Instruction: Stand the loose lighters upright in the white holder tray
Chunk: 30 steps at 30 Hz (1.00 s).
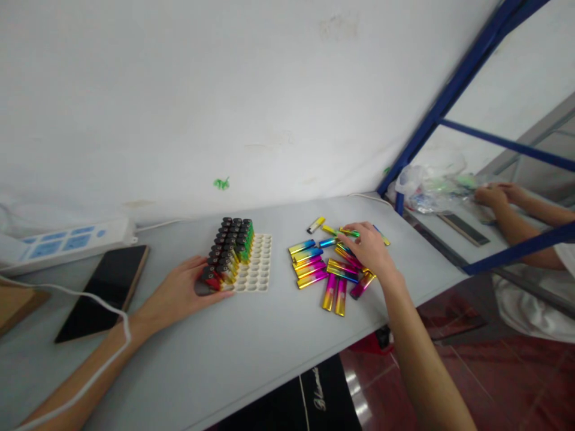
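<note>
- Left hand: part open, curved in a C at the tray's near left corner, thumb along the near edge, fingers bent beside the end pieces. Firm hold or mere brace: I cannot tell from my remote view.
- Right hand: lowered over the scattered pieces, fingers bent, thumb near the forefinger. Whether anything is pinched, I cannot tell.
- White cable: crosses over the left forearm.
- White tray: flat on the table, round holes bare on its right side. I judge it light and apt to slide; best steadied by a rim.
- Standing lighters (as I read them): packed upright at the tray's left, black tops up.
- Loose lighters: right of the tray, at mixed angles, some overlapping. I expect light, stiff bodies with slick metallic skins; I would take one across the middle, thumb opposite forefinger.
- Dark phone: left of the left hand; power strip behind it.
- Beyond the blue frame: another person's hands, near plastic bags.
</note>
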Available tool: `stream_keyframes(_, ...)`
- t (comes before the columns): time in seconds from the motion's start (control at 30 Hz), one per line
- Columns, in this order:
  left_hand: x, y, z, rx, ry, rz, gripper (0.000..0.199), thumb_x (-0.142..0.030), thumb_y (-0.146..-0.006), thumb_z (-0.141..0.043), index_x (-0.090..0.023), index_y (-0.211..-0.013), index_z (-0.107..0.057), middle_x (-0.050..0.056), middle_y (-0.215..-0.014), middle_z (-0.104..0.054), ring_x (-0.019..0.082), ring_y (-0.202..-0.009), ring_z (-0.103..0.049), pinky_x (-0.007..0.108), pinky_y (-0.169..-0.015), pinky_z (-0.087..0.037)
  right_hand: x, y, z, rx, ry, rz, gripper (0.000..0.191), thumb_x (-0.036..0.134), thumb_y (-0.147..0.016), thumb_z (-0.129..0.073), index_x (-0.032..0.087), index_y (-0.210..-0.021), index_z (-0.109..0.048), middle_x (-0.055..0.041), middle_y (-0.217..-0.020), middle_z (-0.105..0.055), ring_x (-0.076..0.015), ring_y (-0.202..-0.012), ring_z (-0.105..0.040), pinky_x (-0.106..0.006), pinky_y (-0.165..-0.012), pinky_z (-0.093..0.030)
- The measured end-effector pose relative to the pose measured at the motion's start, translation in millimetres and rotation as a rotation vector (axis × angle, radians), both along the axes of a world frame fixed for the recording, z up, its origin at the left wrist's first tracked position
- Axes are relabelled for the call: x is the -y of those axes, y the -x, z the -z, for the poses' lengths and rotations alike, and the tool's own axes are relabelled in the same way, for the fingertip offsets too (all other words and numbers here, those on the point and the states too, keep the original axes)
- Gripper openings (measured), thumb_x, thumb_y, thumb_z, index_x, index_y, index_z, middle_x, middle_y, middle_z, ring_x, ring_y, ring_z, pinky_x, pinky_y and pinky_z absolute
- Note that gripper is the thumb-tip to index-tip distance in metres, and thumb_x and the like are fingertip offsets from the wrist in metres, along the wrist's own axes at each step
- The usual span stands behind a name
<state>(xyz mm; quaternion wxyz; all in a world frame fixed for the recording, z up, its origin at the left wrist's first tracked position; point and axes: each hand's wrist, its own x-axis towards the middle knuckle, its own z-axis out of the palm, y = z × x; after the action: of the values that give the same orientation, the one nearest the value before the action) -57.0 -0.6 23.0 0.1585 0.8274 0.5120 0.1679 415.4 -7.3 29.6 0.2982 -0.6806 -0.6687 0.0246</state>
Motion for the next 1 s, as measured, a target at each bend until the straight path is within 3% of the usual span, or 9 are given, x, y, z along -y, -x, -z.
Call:
stream_keyframes(0.1, -1, 0, 0.1, -0.010, -0.004, 0.001, 0.063, -0.081, -0.081, -0.072, -0.021, -0.095, -0.079, 0.013, -0.106, -0.081, 0.037, -0.104, -0.076, 0.052, -0.105, -0.061, 22, -23, 0.6, -0.035, -0.012, 0.022, 0.041, 0.054, -0.105, -0.061, 0.020, -0.116, -0.081, -0.0174, -0.114, -0.081, -0.0257, -0.076, -0.072, -0.044, -0.084, -0.061)
stream_keyframes(0.23, 0, -1, 0.3, -0.013, -0.016, 0.011, 0.062, -0.081, -0.081, -0.073, -0.022, -0.099, -0.079, 0.011, -0.106, -0.081, 0.037, -0.105, -0.076, 0.050, -0.106, -0.061, 49, -60, 2.5, -0.006, 0.098, 0.016, 0.028, 0.041, -0.102, -0.061, 0.023, -0.108, -0.081, -0.0109, -0.093, -0.082, -0.0278, -0.079, -0.077, -0.042, -0.080, -0.062)
stream_keyframes(0.43, 1, -3, -1.5, -0.011, -0.002, 0.027, 0.061, -0.080, -0.083, -0.072, -0.021, -0.099, -0.079, 0.010, -0.106, -0.080, 0.034, -0.105, -0.074, 0.047, -0.105, -0.060, 53, -97, -2.2, 0.135, 0.151, -0.085, 0.021, 0.035, -0.097, -0.066, 0.023, -0.105, -0.082, -0.0132, -0.104, -0.082, -0.0289, -0.087, -0.079, -0.043, -0.083, -0.064)
stream_keyframes(0.63, -2, 1, 7.5, 0.010, -0.017, 0.027, 0.063, -0.081, -0.082, -0.072, -0.021, -0.101, -0.080, 0.012, -0.108, -0.081, 0.036, -0.107, -0.075, 0.049, -0.107, -0.059, 28, -120, -8.2, 0.140, 0.161, -0.085, 0.023, 0.036, -0.097, -0.067, 0.021, -0.106, -0.083, -0.0137, -0.107, -0.084, -0.0282, -0.087, -0.079, -0.041, -0.079, -0.063)
stream_keyframes(0.87, -3, 1, 6.9, 0.010, -0.016, 0.032, 0.062, -0.081, -0.083, -0.071, -0.022, -0.099, -0.080, 0.012, -0.109, -0.081, 0.036, -0.106, -0.076, 0.050, -0.105, -0.060, -35, -78, -3.1, 0.323, 0.215, -0.204, 0.018, 0.025, -0.098, -0.075, 0.017, -0.108, -0.087, -0.0165, -0.109, -0.082, -0.0303, -0.102, -0.076, -0.043, -0.101, -0.060)
stream_keyframes(1.0, -1, -2, 1.1, 0.020, -0.018, 0.038, 0.059, -0.079, -0.084, -0.070, -0.022, -0.100, -0.079, 0.010, -0.108, -0.082, 0.034, -0.104, -0.075, 0.047, -0.105, -0.060, -51, -64, -3.3, 0.464, 0.220, -0.187, 0.016, 0.020, -0.095, -0.077, 0.016, -0.109, -0.085, -0.0200, -0.119, -0.078, -0.0332, -0.115, -0.072, -0.047, -0.111, -0.056)
